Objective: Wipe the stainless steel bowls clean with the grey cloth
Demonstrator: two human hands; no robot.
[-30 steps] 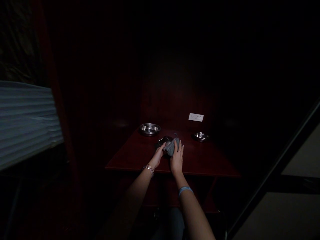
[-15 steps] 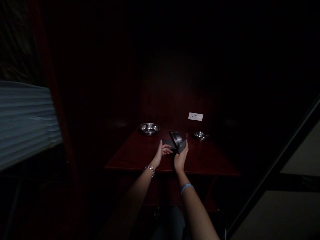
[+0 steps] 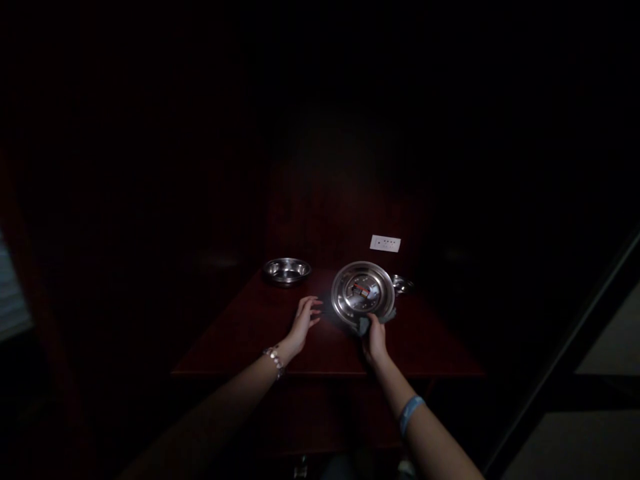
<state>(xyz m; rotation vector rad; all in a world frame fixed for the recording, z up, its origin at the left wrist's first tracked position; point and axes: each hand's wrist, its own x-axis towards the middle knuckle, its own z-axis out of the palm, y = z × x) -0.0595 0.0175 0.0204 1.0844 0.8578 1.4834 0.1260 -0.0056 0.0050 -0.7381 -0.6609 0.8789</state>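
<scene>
My right hand [image 3: 376,339] grips the lower rim of a round steel dish [image 3: 343,293], with a dark grey cloth [image 3: 365,325] between hand and metal. The dish is tilted up above the dark red table [image 3: 240,340], and a small orange and dark mark shows at its middle. To the left of the dish, my left hand [image 3: 301,323] holds nothing, its fingers apart and pointing towards the dish without touching it.
A steel bowl [image 3: 287,272] stands at the table's back left. A smaller steel bowl [image 3: 403,285] is at the back right, partly behind the dish. A white socket plate [image 3: 385,243] is on the back wall. Dark panels flank the table.
The dish has turned from edge-on so that its round face shows, still held in my right hand with the cloth. My left hand has moved a little away from it. The view has shifted.
</scene>
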